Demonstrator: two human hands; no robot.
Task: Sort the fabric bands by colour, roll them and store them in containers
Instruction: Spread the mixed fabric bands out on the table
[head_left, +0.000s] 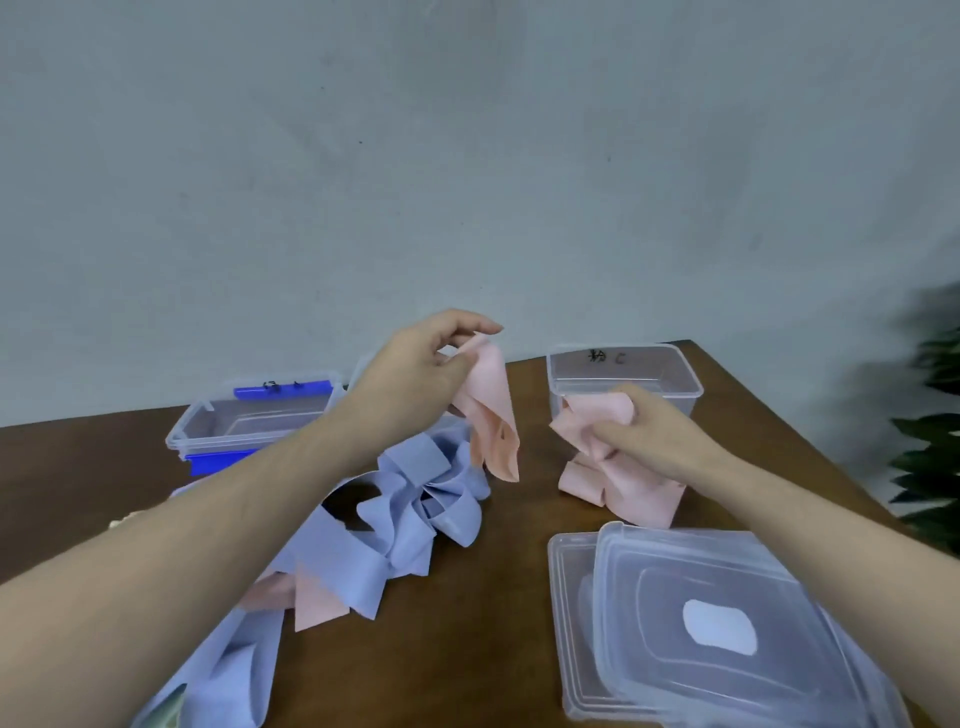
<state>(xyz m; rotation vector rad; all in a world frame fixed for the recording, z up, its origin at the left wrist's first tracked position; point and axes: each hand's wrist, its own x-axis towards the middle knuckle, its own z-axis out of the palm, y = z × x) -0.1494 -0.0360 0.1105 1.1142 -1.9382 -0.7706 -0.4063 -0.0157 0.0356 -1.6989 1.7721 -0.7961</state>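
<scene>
My left hand (415, 374) pinches a pink fabric band (491, 415) and lifts it above the table, its loose end hanging down. My right hand (634, 431) grips a bunch of pink bands (618, 483) whose lower folds rest on the table. A tangle of blue bands (410, 514) lies in the middle, under my left forearm, with a pink end (317, 608) poking out beneath it. Behind my right hand stands a clear container (623, 374) with a handwritten label. A second clear container with blue clips (254, 421) stands at the back left.
Two clear lids (701, 623) lie stacked on the brown table (467, 649) at the front right. A dark green plant (930, 441) is at the right edge. A grey wall rises right behind the table.
</scene>
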